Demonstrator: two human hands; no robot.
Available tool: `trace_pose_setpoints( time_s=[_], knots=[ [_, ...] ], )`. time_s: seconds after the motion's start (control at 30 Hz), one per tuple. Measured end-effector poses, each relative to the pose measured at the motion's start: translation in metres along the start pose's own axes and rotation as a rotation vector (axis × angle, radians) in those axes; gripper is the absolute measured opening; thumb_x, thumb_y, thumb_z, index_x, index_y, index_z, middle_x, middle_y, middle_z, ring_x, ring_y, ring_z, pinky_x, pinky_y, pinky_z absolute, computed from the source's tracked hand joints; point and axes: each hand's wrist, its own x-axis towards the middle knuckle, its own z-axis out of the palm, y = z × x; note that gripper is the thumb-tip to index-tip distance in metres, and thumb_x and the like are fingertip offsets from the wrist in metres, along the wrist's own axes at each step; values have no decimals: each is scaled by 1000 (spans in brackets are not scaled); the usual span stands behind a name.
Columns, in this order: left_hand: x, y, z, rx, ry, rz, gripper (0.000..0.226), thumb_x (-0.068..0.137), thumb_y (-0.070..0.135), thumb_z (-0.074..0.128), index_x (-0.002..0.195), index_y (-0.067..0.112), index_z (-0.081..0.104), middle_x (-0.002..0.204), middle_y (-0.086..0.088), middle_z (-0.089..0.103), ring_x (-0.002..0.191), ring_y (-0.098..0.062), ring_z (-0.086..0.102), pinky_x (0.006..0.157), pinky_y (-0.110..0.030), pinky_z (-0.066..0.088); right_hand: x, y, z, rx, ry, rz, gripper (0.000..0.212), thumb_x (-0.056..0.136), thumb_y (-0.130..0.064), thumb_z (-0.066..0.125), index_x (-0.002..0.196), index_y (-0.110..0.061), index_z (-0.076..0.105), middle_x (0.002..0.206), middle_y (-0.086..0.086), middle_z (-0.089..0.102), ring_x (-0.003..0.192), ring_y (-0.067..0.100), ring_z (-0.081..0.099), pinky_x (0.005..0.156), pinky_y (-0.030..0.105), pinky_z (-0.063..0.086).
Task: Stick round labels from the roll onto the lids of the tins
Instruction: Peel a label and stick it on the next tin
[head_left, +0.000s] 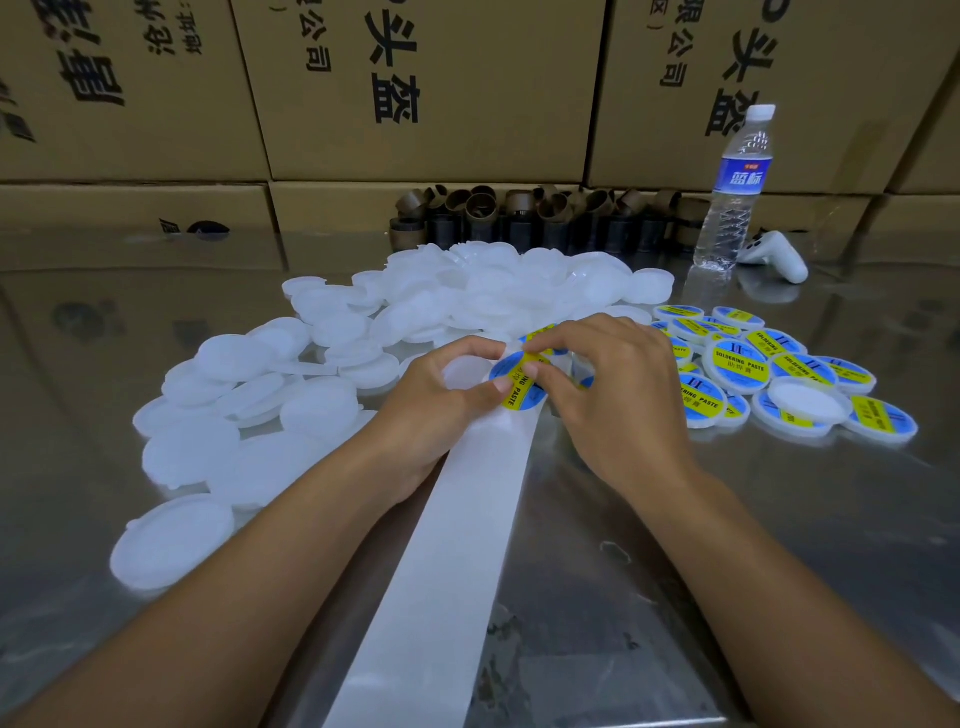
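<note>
While fingers pinch it, round label overlaps frosted lid

Label roll mostly behind R hand; backing strip's end past btm edge.

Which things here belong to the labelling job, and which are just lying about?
Job: round label pinched by right hand; plain lid in left hand; backing strip; unlabelled lids; labelled lids.
Lying about: water bottle; white controller; cardboard cores; boxes.
</note>
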Motion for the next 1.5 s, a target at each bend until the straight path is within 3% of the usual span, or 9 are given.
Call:
trace_pose_setpoints(
  time_s=[0.23, 0.37, 0.57, 0.73, 0.8, 0.93, 1.03, 1.23, 1.5],
  knots=[
    [1, 0, 0, -90, -74, 12, 10, 88, 11, 65, 97, 15, 67, 99, -9, 68, 90, -20, 63, 91, -32, 48, -1, -3, 0, 6, 40, -26, 8, 78, -12, 72, 81, -19, 70, 85, 0, 66, 83, 22, 58, 81, 32, 33],
    [2, 2, 1, -184, -74, -28, 28, 94, 27, 55, 110, 5, 64, 108, -16, 68, 97, -26, 64, 92, -36, 47, -1, -4, -1, 102, 23, -9, 10, 78, -7, 69, 81, -16, 68, 90, -1, 64, 89, 22, 58, 84, 39, 41],
    [3, 4, -3, -193, -78, -65, 16, 97, 22, 52, 95, 11, 64, 89, -12, 66, 78, -23, 64, 70, -29, 53, -3, -7, 0, 235, -105, -18, 11, 75, -15, 76, 75, -20, 65, 107, -5, 59, 104, 11, 53, 88, 36, 41],
    [7, 2, -5, -178, -25, -69, 24, 96, 17, 53, 75, 22, 66, 76, -1, 65, 79, -22, 61, 79, -35, 46, -5, -14, -1, 321, -165, 46, 28, 82, -34, 70, 59, -29, 54, 111, -13, 57, 109, -1, 47, 93, 26, 34],
    [8, -1, -5, -174, -19, -62, 15, 96, 17, 53, 89, 16, 67, 90, -8, 68, 90, -27, 63, 86, -39, 47, -5, -17, -2, 403, -158, 123, 35, 87, -37, 63, 55, -27, 51, 109, -14, 59, 109, 1, 51, 88, 23, 35],
    [7, -2, -2, -207, 21, -86, 13, 95, 22, 57, 98, 13, 66, 106, -13, 70, 94, -28, 67, 81, -36, 54, 1, -24, -9, 689, -81, 290, 40, 83, -53, 46, 68, -21, 64, 76, -25, 62, 76, -13, 55, 70, 8, 37],
    [7, -1, 0, -206, 76, -92, 23, 92, 34, 60, 99, 13, 67, 106, -12, 72, 91, -24, 69, 86, -40, 54, 6, -21, -14, 822, 70, 421, 36, 95, -42, 45, 80, -16, 66, 52, -20, 59, 53, -11, 51, 51, 1, 38],
    [12, 9, -4, -437, 236, -150, 37, 98, 43, 44, 105, 9, 54, 92, -11, 65, 70, -20, 65, 60, -27, 58, 9, -12, -18, 1011, 114, 408, 21, 88, -11, 62, 83, -30, 55, 86, -9, 70, 86, 12, 64, 67, 9, 46],
    [4, 16, -6, -789, 20, -134, 32, 100, 26, 36, 87, 4, 56, 68, -14, 70, 56, -29, 68, 55, -34, 59, 9, -9, -18, 1101, 35, 350, 37, 88, 1, 57, 97, -34, 53, 89, -2, 73, 92, 18, 70, 93, 33, 47]
  ],
)
